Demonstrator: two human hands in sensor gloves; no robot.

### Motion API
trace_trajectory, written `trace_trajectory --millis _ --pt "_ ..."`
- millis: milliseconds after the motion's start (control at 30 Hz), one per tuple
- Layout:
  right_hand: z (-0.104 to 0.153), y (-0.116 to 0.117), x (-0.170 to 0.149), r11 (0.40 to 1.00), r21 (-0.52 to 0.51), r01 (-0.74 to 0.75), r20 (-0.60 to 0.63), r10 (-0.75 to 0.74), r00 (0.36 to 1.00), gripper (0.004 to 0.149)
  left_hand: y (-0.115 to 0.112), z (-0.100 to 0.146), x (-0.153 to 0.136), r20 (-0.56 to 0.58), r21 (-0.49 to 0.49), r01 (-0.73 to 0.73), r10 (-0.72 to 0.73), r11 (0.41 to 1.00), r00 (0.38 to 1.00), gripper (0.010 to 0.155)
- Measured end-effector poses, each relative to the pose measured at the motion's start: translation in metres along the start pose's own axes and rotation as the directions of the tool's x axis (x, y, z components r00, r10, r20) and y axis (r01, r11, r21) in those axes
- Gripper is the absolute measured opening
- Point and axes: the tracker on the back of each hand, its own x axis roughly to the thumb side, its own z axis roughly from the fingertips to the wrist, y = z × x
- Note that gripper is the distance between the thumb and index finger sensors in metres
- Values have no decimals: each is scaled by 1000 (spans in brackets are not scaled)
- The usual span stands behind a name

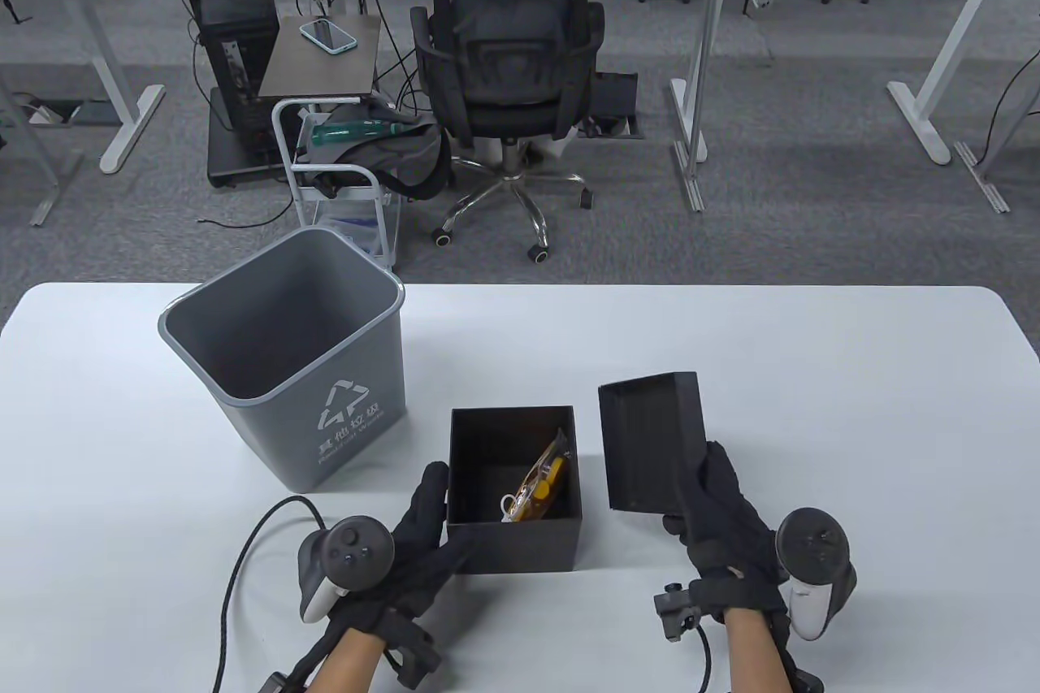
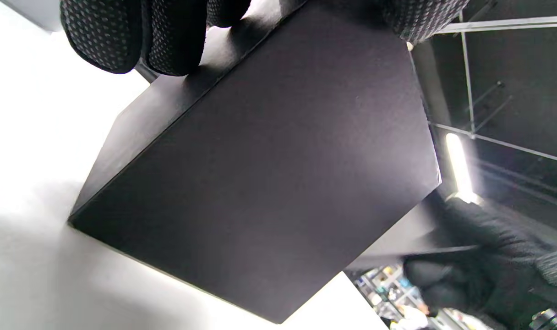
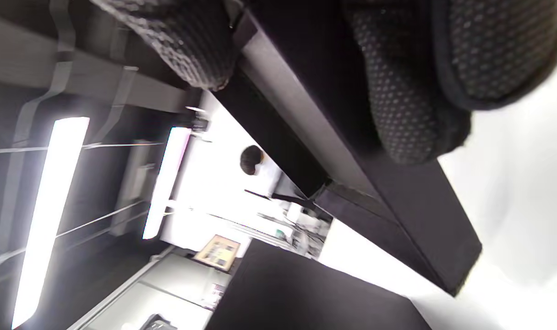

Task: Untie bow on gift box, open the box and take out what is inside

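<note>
The black gift box (image 1: 516,551) stands open on the white table, near the front edge. Inside it lies a clear packet (image 1: 542,479) with orange and yellow contents. My left hand (image 1: 433,510) grips the box's left wall, with the thumb on the front face. In the left wrist view the box (image 2: 269,174) fills the frame under my fingers (image 2: 122,36). My right hand (image 1: 715,510) holds the black lid (image 1: 650,441) tilted, to the right of the box, its hollow side facing up. In the right wrist view, fingers (image 3: 397,101) and thumb clamp the lid (image 3: 306,133). No ribbon is in view.
A grey waste bin (image 1: 301,368) stands on the table to the left of and behind the box. A cable (image 1: 244,555) loops from my left wrist across the table. Beyond the table a person sits on an office chair (image 1: 508,67).
</note>
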Motion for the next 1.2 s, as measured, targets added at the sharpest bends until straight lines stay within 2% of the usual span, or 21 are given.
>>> trace_trajectory --millis 100,200,333,400,500,600,733,767,800,833,867,900,933,967,1000,1033,1067,1100,1133,1167,1200 --pt "-7 1 -21 998 53 41 -139 -33 990 72 2 1 1 13 43 -12 11 999 1000 82" --pt "-10 1 -32 997 75 13 -198 2 980 71 2 0 2 12 62 -45 44 997 999 74" --pt "-12 1 -36 976 124 -181 -223 205 953 68 2 0 1 9 53 -50 49 997 999 72" --pt "-12 2 -36 960 110 -258 -221 276 935 66 2 -1 0 7 52 -62 62 997 998 71" --pt "-13 7 -37 910 110 -400 -220 415 883 64 1 -1 0 3 50 -87 87 995 996 70" --pt "-17 17 -40 768 153 -621 -222 639 736 61 1 -1 0 3 52 -87 87 995 996 70" --pt "-20 29 -36 652 144 -744 -172 757 630 59 1 -1 -1 -11 43 -123 123 992 992 70" --pt "-21 34 -34 610 151 -778 -161 791 590 61 1 -1 -2 -19 34 -149 150 988 988 70" --pt "-21 38 -28 537 149 -831 -165 842 514 63 1 -1 -2 -24 33 -167 168 985 986 70" --pt "-21 39 -24 511 151 -846 -170 857 487 64 1 -1 -2 -27 33 -169 170 985 985 70" --pt "-19 40 -10 470 115 -875 -162 878 450 66 2 -1 -2 -28 31 -160 161 987 987 71" --pt "-16 40 3 481 41 -876 -121 873 473 67 2 -1 -2 -30 29 -154 155 988 988 71" --pt "-11 40 22 524 -96 -846 -30 848 529 67 2 -1 -1 -32 30 -152 153 988 988 71" --pt "-5 42 45 588 -228 -776 126 808 576 66 3 -2 0 -41 29 -153 154 988 987 70" --pt "-1 45 60 631 -278 -724 244 776 582 63 3 -2 1 -48 26 -154 155 988 987 70" --pt "5 52 84 662 -313 -681 393 743 542 60 3 -2 1 -58 18 -152 153 988 986 71" --pt "10 60 101 639 -336 -692 451 754 478 59 3 -2 1 -64 13 -151 152 988 986 71" --pt "16 78 131 564 -351 -748 549 771 323 58 3 -2 1 -69 9 -158 158 987 985 71" --pt "17 86 139 533 -360 -766 577 772 266 57 3 -2 1 -73 8 -165 165 986 984 71" --pt "19 106 155 450 -370 -813 636 760 132 56 2 -2 0 -81 7 -179 179 984 981 71" --pt "18 127 166 341 -359 -869 690 724 -1 54 2 -2 0 -83 5 -187 187 982 979 71"
